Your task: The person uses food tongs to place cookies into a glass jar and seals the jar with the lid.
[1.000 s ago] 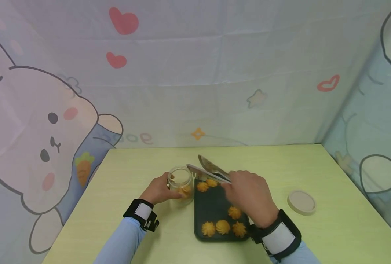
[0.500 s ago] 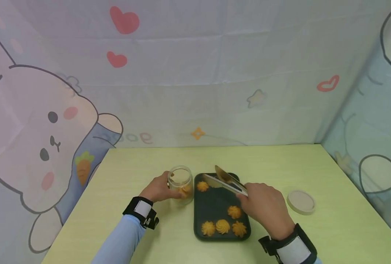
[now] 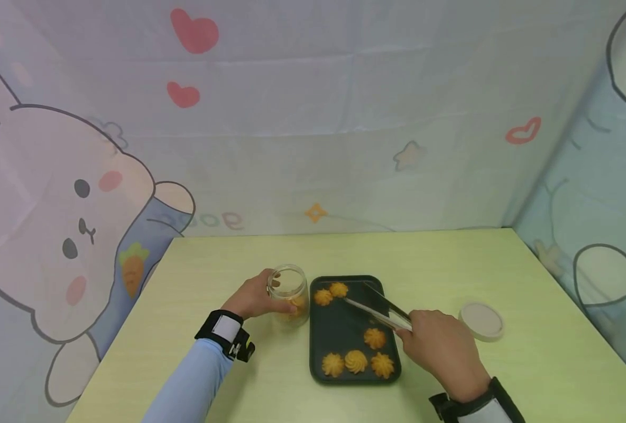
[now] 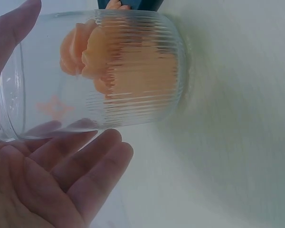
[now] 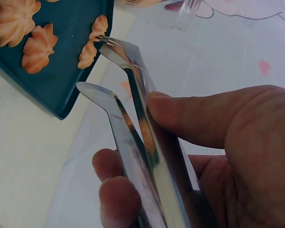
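Observation:
My left hand (image 3: 257, 298) holds a clear glass jar (image 3: 289, 288) at the tray's left side, thumb in front and fingers behind. Several piped butter cookies (image 4: 92, 52) lie inside its ribbed lower part. With my right hand (image 3: 442, 349) I grip metal tongs (image 3: 379, 314), whose two arms stand apart with nothing between the tips. In the right wrist view the thumb lies along one arm of the tongs (image 5: 147, 128) and fingers curl round the other. Below the tongs is a dark green tray (image 3: 339, 329); two cookies (image 3: 338, 289) sit at its back left, several more (image 3: 356, 361) towards its front.
A round, pale lid (image 3: 482, 321) lies on the light yellow table (image 3: 228, 258), right of the tray and just beyond my right hand. Behind the table hangs a printed cloth backdrop (image 3: 292, 117) with hearts and a cartoon rabbit.
The tongs have moved from beside the jar's rim back to the right and towards me, over the tray, uncovering the two back cookies. My left hand and the jar have stayed put.

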`<move>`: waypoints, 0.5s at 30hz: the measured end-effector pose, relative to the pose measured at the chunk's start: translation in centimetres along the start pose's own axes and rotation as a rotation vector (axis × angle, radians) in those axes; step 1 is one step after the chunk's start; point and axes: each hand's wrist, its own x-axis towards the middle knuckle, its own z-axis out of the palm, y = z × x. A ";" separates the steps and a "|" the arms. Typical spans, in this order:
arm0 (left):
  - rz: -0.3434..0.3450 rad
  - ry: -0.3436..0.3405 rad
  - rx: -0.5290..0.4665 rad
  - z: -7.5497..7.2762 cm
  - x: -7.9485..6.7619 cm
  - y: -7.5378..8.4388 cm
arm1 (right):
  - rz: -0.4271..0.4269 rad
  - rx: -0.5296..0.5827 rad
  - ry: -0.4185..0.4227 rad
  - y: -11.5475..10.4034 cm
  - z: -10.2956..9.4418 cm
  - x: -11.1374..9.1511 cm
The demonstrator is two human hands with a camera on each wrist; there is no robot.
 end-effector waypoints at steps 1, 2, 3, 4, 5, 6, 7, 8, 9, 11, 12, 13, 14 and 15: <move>0.000 -0.002 0.001 0.0 0.0 0.1 | 0.000 -0.006 -0.010 0.1 -0.1 -0.1; 0.003 -0.004 0.002 -0.1 0.0 0.1 | 0.001 -0.010 -0.022 0.2 -0.1 -0.2; 0.005 -0.004 0.004 -0.1 0.0 0.1 | 0.001 -0.018 -0.034 0.3 -0.2 -0.3; 0.010 -0.004 0.007 -0.1 0.0 0.2 | 0.000 -0.026 -0.043 0.4 -0.2 -0.4; 0.011 -0.005 0.009 -0.1 0.0 0.2 | -0.002 -0.032 -0.053 0.5 -0.2 -0.6; 0.010 -0.005 0.012 -0.1 0.0 0.2 | -0.004 -0.038 -0.059 0.6 -0.2 -0.7; 0.008 -0.005 0.014 -0.1 0.0 0.3 | -0.004 -0.041 -0.066 0.6 -0.2 -0.8; 0.008 -0.003 0.015 -0.1 0.0 0.3 | -0.008 -0.043 -0.069 0.7 -0.2 -1.0; 0.007 -0.002 0.017 -0.1 0.0 0.3 | -0.012 -0.046 -0.072 0.8 -0.1 -1.1; 0.003 0.000 0.017 -0.1 0.0 0.2 | -0.012 -0.047 -0.080 0.9 -0.1 -1.4; 0.004 0.001 0.017 -0.1 0.0 0.2 | -0.011 -0.048 -0.083 0.9 -0.1 -1.5; 0.006 0.003 0.017 -0.1 0.0 0.1 | -0.009 -0.047 -0.089 1.0 0.0 -1.6; 0.008 0.003 0.017 -0.1 0.0 0.1 | -0.002 -0.043 -0.098 1.0 0.0 -1.7; 0.010 0.004 0.018 -0.1 0.0 0.0 | 0.007 -0.041 -0.108 1.0 0.0 -1.9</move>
